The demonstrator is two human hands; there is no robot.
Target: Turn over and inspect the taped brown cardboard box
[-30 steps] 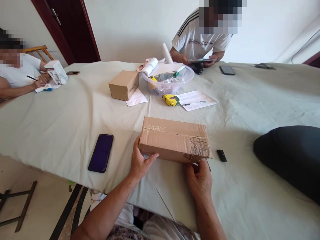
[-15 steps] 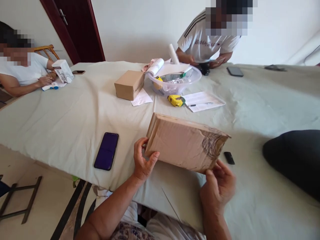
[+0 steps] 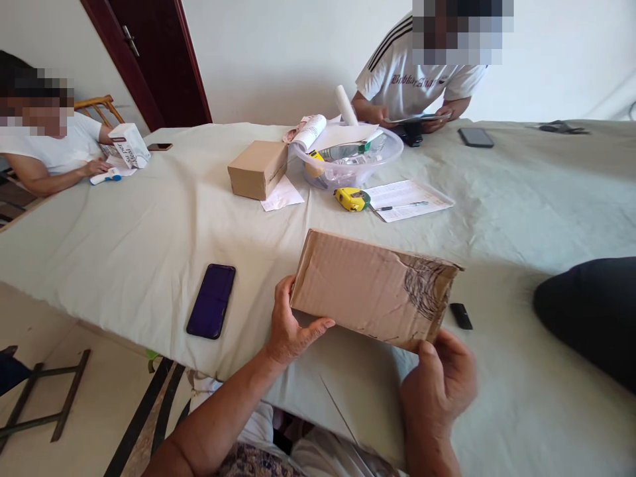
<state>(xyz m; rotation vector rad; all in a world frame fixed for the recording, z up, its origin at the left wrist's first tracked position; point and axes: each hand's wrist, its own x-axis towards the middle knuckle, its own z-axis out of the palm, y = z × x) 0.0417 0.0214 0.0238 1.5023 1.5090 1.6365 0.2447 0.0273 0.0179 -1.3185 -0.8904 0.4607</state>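
A flat brown cardboard box (image 3: 358, 285) with dark scribbled lines at its right end is held tilted above the table's near side. My left hand (image 3: 293, 328) is closed on its left end, the thumb along the lower edge and the other fingers partly hidden behind. At the lower right corner, my right hand (image 3: 440, 377) pinches the box between thumb and fingers. Just right of the box lies a small black object (image 3: 462, 316). To the left, a dark phone (image 3: 211, 301) rests on the cloth.
Farther back are a closed cardboard box (image 3: 256, 170), a clear plastic basin (image 3: 348, 169) of supplies, a yellow tape measure (image 3: 351, 199) and a paper sheet (image 3: 412, 200) with a pen. A large black object (image 3: 591, 318) stands right. Two people sit across the table (image 3: 124, 245).
The cardboard box has turned so that its broad face shows more squarely, and it has shifted slightly right. Both hands moved with it, keeping hold.
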